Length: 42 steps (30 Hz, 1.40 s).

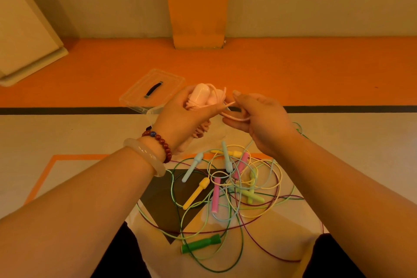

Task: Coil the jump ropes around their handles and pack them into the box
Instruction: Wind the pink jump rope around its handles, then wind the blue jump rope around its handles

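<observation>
Just in front of the box [150,114], our left hand [180,119] grips the pink handles [199,97], long axis pointing boxward, while our right hand's [264,124] curled fingers [237,94] pinch the loose rope [234,118] alongside.

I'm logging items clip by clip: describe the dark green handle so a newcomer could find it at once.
On the floor, a tangle of coloured ropes spreads over a black triangle. At the tangle's near edge, nearest the person, lies the dark green handle, apart from the rest. It is the only deep green one; the other handles are lighter colours.
</observation>
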### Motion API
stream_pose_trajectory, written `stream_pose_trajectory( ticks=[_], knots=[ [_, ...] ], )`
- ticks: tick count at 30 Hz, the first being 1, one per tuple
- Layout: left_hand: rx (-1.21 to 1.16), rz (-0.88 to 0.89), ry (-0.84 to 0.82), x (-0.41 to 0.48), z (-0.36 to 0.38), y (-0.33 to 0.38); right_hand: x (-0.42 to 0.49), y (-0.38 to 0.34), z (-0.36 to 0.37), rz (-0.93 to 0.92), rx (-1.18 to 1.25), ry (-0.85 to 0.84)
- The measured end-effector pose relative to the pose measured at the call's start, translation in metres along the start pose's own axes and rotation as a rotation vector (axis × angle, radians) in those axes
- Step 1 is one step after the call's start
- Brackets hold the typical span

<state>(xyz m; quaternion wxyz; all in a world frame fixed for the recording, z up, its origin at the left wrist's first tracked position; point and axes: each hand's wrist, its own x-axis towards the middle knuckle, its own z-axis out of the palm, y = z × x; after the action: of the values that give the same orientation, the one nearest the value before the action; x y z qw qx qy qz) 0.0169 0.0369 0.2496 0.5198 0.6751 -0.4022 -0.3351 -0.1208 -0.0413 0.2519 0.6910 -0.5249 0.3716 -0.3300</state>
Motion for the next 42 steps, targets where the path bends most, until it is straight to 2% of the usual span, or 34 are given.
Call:
stream_pose_trajectory(
  ticks=[4, 14, 17, 19, 22, 26, 28, 29, 33, 36, 37, 39, 42],
  knots=[
    [0.051, -0.054, 0.022, 0.001, -0.004, -0.002, -0.003, -0.003, 0.001, 0.043, 0.058, -0.072],
    [0.057, -0.055, 0.029, 0.006, -0.002, -0.003, 0.002, 0.001, -0.017, 0.159, 0.304, -0.25],
    [0.079, -0.055, 0.022, 0.008, 0.0, -0.01, 0.004, 0.004, -0.02, 0.178, 0.226, -0.206],
    [0.082, -0.061, 0.025, 0.008, 0.003, -0.016, 0.008, 0.01, -0.02, 0.159, 0.114, -0.103],
    [-0.061, -0.114, 0.051, 0.007, 0.011, -0.025, 0.008, 0.021, -0.016, 0.087, -0.134, 0.023],
    [-0.306, -0.247, 0.033, 0.013, 0.023, -0.033, -0.003, 0.053, 0.003, 0.041, -0.268, -0.174],
    [-0.456, -0.34, -0.008, 0.014, 0.033, -0.035, 0.001, 0.069, 0.006, -0.019, -0.337, -0.152],
    [-0.457, -0.373, -0.022, 0.015, 0.038, -0.04, 0.003, 0.071, 0.004, -0.04, -0.361, -0.11],
    [-0.107, -0.445, -0.095, 0.022, 0.049, -0.056, 0.012, 0.078, -0.012, -0.017, -0.426, -0.031],
    [0.442, -0.414, -0.274, 0.03, 0.05, -0.07, 0.023, 0.107, -0.037, 0.133, -0.567, -0.013],
    [0.544, -0.411, -0.291, 0.031, 0.051, -0.075, 0.027, 0.119, -0.049, 0.211, -0.613, 0.013],
    [0.685, -0.392, -0.341, 0.031, 0.056, -0.087, 0.034, 0.143, -0.076, 0.333, -0.713, 0.055],
    [0.808, -0.326, -0.436, 0.035, 0.073, -0.105, 0.044, 0.169, -0.111, 0.419, -0.784, 0.097]
  ],
)
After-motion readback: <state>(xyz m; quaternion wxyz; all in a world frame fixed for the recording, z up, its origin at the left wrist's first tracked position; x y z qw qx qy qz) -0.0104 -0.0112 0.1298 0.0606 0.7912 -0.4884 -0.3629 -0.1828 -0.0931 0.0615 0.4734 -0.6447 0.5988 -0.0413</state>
